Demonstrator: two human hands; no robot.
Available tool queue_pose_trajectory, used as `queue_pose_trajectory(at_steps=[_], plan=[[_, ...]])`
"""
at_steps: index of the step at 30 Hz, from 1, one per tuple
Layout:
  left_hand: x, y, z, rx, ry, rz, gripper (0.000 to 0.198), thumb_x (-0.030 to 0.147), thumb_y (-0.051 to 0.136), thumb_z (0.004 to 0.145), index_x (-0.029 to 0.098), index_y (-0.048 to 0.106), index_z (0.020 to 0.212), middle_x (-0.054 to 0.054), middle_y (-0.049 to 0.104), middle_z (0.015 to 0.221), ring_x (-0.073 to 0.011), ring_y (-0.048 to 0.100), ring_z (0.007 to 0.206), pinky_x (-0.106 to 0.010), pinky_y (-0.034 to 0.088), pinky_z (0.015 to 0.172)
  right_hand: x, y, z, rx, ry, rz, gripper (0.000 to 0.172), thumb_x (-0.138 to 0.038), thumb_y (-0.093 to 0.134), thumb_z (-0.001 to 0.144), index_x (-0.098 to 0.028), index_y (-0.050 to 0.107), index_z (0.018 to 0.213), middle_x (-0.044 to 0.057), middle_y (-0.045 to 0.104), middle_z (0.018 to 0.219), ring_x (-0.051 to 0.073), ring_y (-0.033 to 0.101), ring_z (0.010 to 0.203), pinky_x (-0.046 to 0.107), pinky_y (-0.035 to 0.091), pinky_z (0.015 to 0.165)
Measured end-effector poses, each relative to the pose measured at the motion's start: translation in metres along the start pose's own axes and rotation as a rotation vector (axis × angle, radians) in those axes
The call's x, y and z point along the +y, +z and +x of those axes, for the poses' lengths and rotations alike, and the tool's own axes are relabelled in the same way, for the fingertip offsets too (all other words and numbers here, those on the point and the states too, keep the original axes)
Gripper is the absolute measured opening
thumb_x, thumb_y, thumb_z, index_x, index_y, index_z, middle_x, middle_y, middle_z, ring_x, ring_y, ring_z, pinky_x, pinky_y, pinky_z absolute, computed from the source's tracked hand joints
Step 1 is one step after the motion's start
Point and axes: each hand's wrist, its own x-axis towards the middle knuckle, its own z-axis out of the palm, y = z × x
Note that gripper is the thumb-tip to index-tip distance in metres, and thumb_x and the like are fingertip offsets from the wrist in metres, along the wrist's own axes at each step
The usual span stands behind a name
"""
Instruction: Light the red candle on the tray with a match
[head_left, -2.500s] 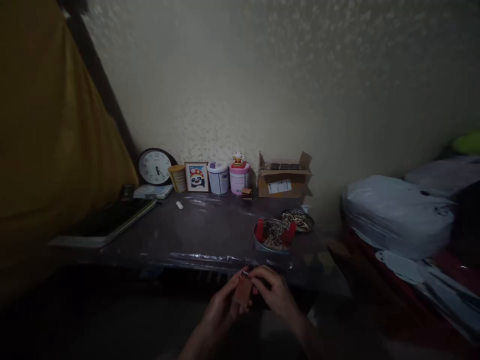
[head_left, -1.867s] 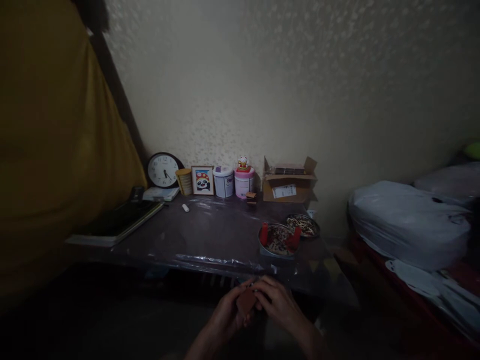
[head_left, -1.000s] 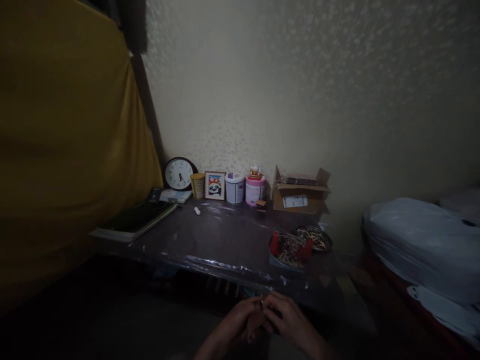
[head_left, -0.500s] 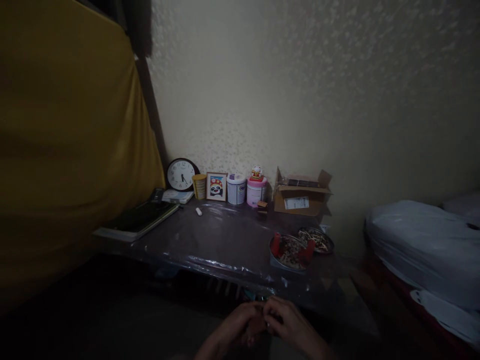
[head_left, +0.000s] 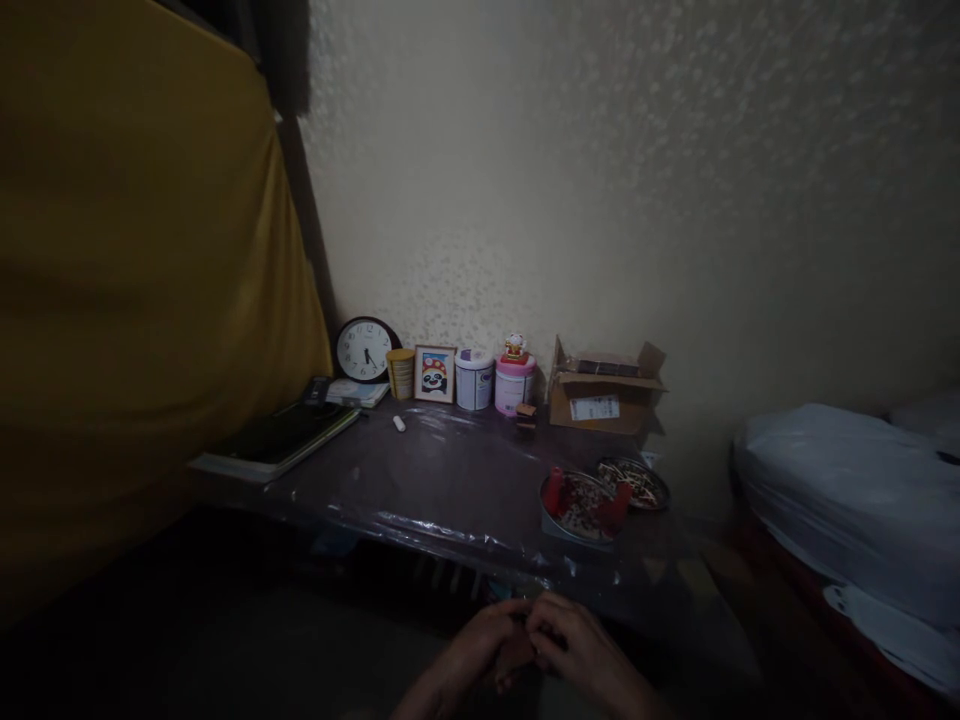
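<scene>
Low in frame, left hand (head_left: 480, 652) & right hand (head_left: 581, 655) pressed together, fingers curled, pinching small reddish-brown piece (head_left: 517, 652) btwn them; piece mostly hidden, too dark to ID. Wrists angle up from bottom edge. Just beyond: plastic-covered table (head_left: 450, 480). Metal dish (head_left: 579, 505) w/ red clips near right front edge. Clock (head_left: 363, 349), cardboard box (head_left: 600, 398) along wall.

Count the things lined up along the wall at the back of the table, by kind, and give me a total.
Clock: 1
Round containers: 3, one yellow, one white, one pink
Framed panda picture: 1
Open cardboard box: 1
Total: 6
</scene>
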Motion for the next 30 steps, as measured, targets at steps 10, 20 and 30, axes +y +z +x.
queue_pose_trajectory(at_steps=[10, 20, 30], plan=[[0.0002, 0.0007, -0.0009, 0.032, 0.054, 0.032, 0.049, 0.032, 0.05, 0.06, 0.012, 0.062, 0.104, 0.001, 0.054, 0.057, -0.009, 0.039, 0.04, -0.024, 0.032, 0.044, 0.0032, 0.0014, 0.0012, 0.011, -0.032, 0.003, 0.015, -0.017, 0.048, 0.081, -0.022, 0.062, 0.082, -0.001, 0.06, 0.084, 0.013, 0.057, 0.078, 0.021, 0.04, 0.07], [-0.0036, 0.0006, -0.0001, 0.048, 0.032, 0.064, 0.052, 0.027, 0.05, 0.061, 0.013, 0.058, 0.111, 0.002, 0.054, 0.054, -0.0091, 0.037, 0.04, -0.023, 0.03, 0.043, 0.0003, -0.0013, -0.0009, 0.007, 0.002, 0.013, 0.014, -0.015, 0.05, 0.077, -0.023, 0.061, 0.081, -0.001, 0.06, 0.084, 0.014, 0.057, 0.08, 0.022, 0.041, 0.07], [-0.0038, 0.0025, -0.0002, -0.042, 0.078, 0.102, 0.046, 0.027, 0.049, 0.061, 0.011, 0.06, 0.102, 0.005, 0.045, 0.047, -0.0075, 0.033, 0.036, -0.021, 0.024, 0.039, -0.0047, -0.0022, -0.0024, 0.002, 0.005, -0.059, 0.014, -0.01, 0.049, 0.072, -0.022, 0.057, 0.075, -0.003, 0.057, 0.077, 0.012, 0.054, 0.071, 0.02, 0.039, 0.064]])
